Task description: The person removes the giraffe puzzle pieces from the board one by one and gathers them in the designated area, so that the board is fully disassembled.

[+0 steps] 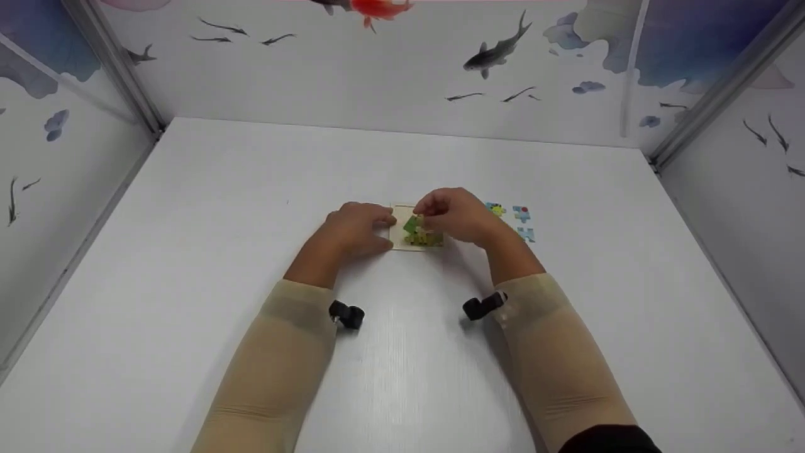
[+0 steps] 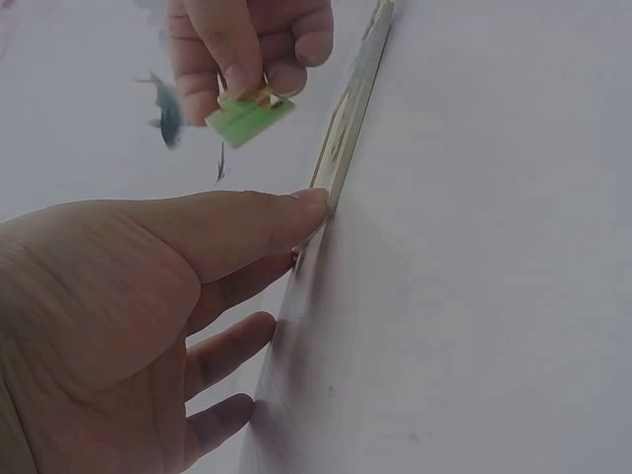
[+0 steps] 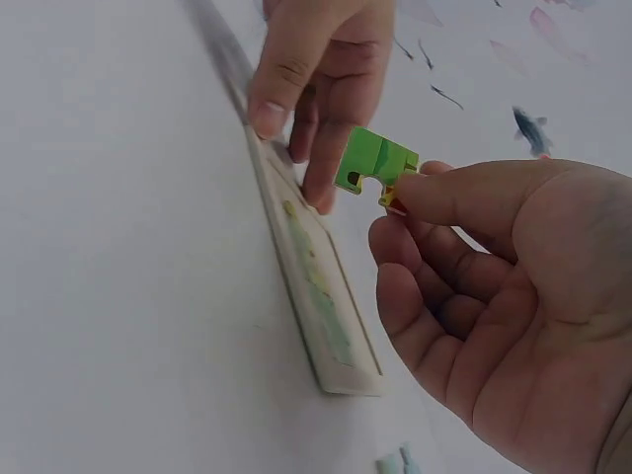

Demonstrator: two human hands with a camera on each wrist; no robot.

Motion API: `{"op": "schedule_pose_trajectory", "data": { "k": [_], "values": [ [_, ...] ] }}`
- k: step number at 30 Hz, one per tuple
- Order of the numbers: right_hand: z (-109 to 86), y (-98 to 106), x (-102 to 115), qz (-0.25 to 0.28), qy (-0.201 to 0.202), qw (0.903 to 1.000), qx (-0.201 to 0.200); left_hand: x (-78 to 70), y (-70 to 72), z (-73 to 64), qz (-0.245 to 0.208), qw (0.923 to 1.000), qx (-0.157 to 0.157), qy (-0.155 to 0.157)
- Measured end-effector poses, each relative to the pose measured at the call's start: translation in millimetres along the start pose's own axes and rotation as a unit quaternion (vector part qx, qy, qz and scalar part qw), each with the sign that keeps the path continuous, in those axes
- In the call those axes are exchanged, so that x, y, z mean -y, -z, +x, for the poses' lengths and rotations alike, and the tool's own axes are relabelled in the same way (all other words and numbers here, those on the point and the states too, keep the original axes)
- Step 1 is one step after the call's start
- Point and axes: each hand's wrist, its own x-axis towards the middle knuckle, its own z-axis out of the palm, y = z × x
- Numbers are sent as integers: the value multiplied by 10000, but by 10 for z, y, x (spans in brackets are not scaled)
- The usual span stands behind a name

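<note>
A shallow wooden puzzle board [image 1: 397, 236] lies on the white table, with joined green and yellow pieces [image 1: 425, 239] along its front right part. My left hand [image 1: 358, 228] holds the board's left end, the thumb [image 2: 296, 212] at the near corner and fingertips farther back along the edge. Above the board, my right hand [image 1: 458, 214] pinches a green puzzle piece [image 3: 370, 158] between thumb and forefinger. The piece is tilted and off the board, its notched side toward the fingers. In the left wrist view, the same green piece [image 2: 247, 120] hangs from the right fingertips.
Right of the board lie several loose puzzle pieces [image 1: 522, 214], partly behind the right hand and wrist. White panels with painted fish [image 1: 497, 55] enclose the table at the back and sides. Black wrist cameras [image 1: 484, 306] stick out over the table from both sleeves.
</note>
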Motion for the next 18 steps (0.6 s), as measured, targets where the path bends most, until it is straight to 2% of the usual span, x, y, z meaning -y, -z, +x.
{"op": "schedule_pose_trajectory", "data": {
  "k": [6,11,18],
  "values": [
    [-145,301,-113,-22,-483,9987,-143,-7,-22,1,-22,10000,-84,37],
    [-251,477,-295,-110,-686,9974,-190,-25,-19,-11,8,10000,-69,62],
    [-365,626,-487,-21,-672,9975,222,-36,0,-36,-41,9999,-58,151]
  ]
}}
